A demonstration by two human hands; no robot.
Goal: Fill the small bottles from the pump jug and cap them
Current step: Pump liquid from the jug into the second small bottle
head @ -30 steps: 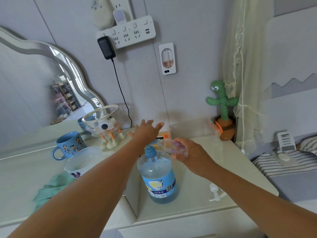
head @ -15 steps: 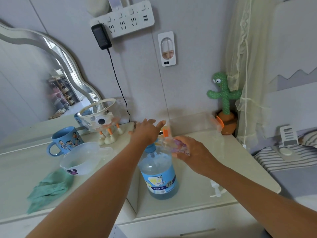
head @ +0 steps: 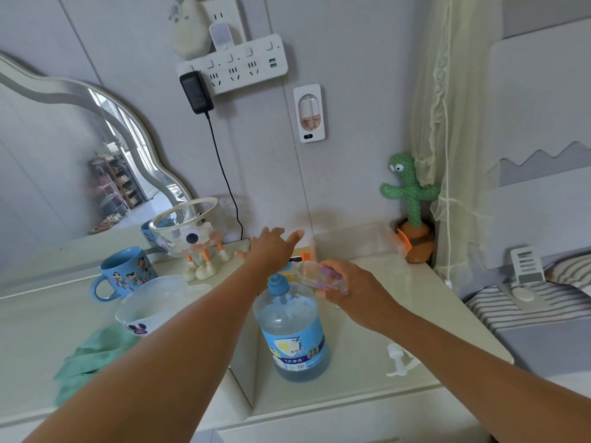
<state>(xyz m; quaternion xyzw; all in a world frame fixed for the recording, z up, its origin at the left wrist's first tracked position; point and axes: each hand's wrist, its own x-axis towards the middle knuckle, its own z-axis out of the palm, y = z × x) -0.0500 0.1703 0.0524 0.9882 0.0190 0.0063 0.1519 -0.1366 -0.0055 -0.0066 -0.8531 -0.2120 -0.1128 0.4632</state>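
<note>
**Pump stroke in progress, bottle at the spout**

Since the earlier frame little has moved: both hands keep their posts over the jug, and only the view has tipped up, so the power strip [head: 236, 65] on the far wall sits lower in frame.

- The left hand [head: 271, 247] rests palm down on top of the pump jug [head: 292, 334], with its fingers straight and spread.
- The blue pump head [head: 277, 284] shows just below the wrist.
- The right hand [head: 355, 289] has its fingers curled round the small bottle [head: 316, 273]. The bottle is clear, tilted nearly onto its side, and its mouth points left toward the pump head.
- Whether mouth and spout touch cannot be told.
- The jug stands upright on the pale surface [head: 367, 362], near its front edge, and holds blue liquid.
- A loose white pump top [head: 398, 359] lies on the surface to the right of the jug.
- To the left are a white bowl [head: 150, 305], a blue mug [head: 123, 271] and a green cloth [head: 92, 356].
</note>
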